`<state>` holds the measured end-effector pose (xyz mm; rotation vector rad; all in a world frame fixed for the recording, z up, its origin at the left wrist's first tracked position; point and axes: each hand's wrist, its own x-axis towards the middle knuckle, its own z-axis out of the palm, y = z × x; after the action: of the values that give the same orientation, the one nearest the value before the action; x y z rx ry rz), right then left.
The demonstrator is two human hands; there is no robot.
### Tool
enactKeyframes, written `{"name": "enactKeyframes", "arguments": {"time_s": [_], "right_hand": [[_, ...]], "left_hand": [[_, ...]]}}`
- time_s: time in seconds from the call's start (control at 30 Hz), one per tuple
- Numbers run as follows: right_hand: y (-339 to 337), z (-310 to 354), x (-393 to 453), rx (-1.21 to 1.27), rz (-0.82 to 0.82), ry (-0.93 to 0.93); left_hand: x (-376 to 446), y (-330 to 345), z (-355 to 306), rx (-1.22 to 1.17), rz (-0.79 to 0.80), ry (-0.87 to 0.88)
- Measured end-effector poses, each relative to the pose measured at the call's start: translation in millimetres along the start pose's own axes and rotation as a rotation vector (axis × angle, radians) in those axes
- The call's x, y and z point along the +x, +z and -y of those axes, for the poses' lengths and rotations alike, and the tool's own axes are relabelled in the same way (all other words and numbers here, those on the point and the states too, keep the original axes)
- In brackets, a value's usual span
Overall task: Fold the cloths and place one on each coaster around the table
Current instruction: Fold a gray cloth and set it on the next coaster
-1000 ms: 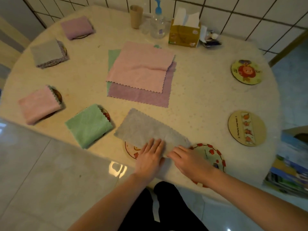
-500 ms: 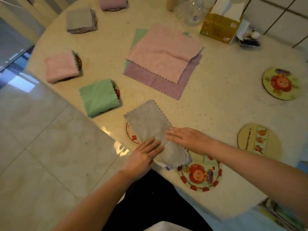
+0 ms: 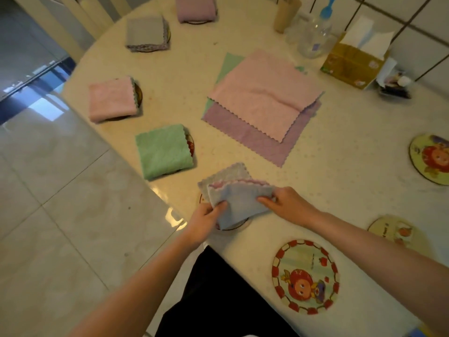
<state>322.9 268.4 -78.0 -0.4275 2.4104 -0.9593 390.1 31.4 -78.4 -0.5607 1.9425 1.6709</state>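
A grey cloth [image 3: 238, 198] with a pink scalloped edge lies folded over a mostly hidden coaster [image 3: 239, 226] at the table's near edge. My left hand [image 3: 206, 218] pinches its near left corner. My right hand [image 3: 284, 205] pinches its right edge. Folded cloths sit on coasters to the left: green [image 3: 162, 150], pink [image 3: 111, 99], grey [image 3: 145, 32] and purple [image 3: 195, 7]. An unfolded stack with a pink cloth [image 3: 264, 93] over a purple cloth [image 3: 255, 139] and a green one lies mid-table. Bare coasters show at the near right [image 3: 305, 276], right [image 3: 393, 233] and far right [image 3: 430, 159].
At the back of the round table [image 3: 340, 178] stand a paper cup [image 3: 285, 14], a clear pump bottle [image 3: 314, 37], a yellow tissue box [image 3: 352, 63] and a small dish of oddments [image 3: 396, 86]. Tiled floor lies to the left; a tiled wall runs behind.
The grey cloth went from a long strip pressed flat under both hands to a folded square that both hands now pinch. The view swung left and closer.
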Motion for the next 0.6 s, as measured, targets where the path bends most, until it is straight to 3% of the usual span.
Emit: {"name": "enactKeyframes", "arguments": {"time_s": [0.07, 0.2, 0.6], "right_hand": [[1.8, 5.0, 19.0, 0.037, -0.057, 0.039], [5.5, 12.3, 47.1, -0.019, 0.018, 0.118], [3.9, 23.3, 75.3, -0.100, 0.085, 0.302]], "left_hand": [[11.8, -5.5, -4.4, -0.146, -0.043, -0.112], [22.8, -3.6, -8.2, -0.248, -0.091, -0.264], [22.5, -3.1, -10.4, -0.396, -0.107, -0.455]]}}
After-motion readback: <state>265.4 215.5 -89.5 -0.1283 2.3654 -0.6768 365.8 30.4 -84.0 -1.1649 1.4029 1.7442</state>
